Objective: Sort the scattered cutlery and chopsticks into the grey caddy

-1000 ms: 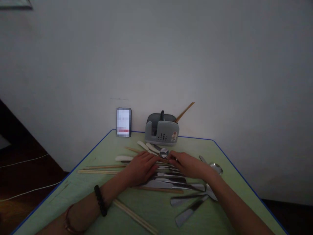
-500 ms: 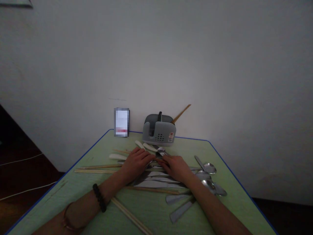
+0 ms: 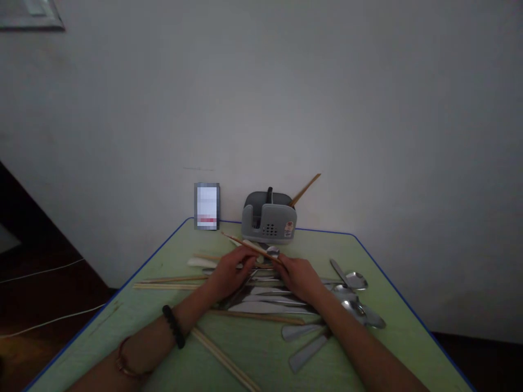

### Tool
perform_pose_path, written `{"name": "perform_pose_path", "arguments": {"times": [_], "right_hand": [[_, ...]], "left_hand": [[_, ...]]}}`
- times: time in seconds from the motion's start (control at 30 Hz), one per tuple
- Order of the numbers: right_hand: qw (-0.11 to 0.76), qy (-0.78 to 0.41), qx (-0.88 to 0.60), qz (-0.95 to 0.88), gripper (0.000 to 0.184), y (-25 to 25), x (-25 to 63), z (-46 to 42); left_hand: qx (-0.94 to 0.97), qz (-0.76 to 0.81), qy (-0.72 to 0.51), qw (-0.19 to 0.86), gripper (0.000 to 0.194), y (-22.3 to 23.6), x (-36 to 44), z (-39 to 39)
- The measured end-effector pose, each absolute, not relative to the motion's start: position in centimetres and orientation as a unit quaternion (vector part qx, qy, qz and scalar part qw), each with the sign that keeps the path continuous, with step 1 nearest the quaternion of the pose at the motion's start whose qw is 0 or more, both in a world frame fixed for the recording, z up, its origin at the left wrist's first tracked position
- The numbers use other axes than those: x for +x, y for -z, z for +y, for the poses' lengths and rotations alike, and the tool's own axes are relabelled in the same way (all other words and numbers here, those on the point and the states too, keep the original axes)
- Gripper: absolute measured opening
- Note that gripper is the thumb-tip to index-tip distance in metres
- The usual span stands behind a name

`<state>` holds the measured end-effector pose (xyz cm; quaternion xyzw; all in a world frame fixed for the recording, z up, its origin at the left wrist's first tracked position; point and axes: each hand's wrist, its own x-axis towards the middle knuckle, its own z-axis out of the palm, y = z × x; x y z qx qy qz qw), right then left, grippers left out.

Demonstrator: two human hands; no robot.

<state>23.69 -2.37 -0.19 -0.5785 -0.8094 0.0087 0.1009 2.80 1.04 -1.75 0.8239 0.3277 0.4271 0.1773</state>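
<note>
My left hand (image 3: 232, 270) and my right hand (image 3: 300, 276) rest together over a heap of metal cutlery (image 3: 269, 296) in the middle of the green table (image 3: 122, 321). A wooden chopstick (image 3: 250, 247) is lifted off the heap and slants up to the left, with the fingers of both hands closed around it. A grey cutlery holder (image 3: 268, 220) stands just behind the hands against the wall, with another chopstick (image 3: 305, 189) leaning out of it to the right.
More chopsticks (image 3: 167, 282) lie left of the hands and another pair (image 3: 224, 359) near my left forearm. Spoons (image 3: 353, 280) and knives (image 3: 306, 351) lie to the right. A small blurred card (image 3: 206, 206) leans on the wall. White cables (image 3: 41, 321) cross the floor on the left.
Both hands were flat on the cutlery heap; now their fingers have closed and a wooden chopstick has been raised off the pile between them.
</note>
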Motion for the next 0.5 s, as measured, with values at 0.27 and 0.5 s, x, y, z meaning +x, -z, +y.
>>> {"name": "perform_pose_path", "arguments": {"times": [0.27, 0.5], "right_hand": [[0.146, -0.052, -0.558, -0.815, 0.032, -0.21, 23.52, -2.62], [0.209, -0.028, -0.533, -0.819, 0.03, 0.69, 23.68, -2.4]], "left_hand": [[0.718, 0.391, -0.458, 0.348, 0.029, 1.4, 2.46, 1.65], [0.66, 0.43, -0.517, 0.335, 0.031, 0.8, 2.13, 2.16]]}}
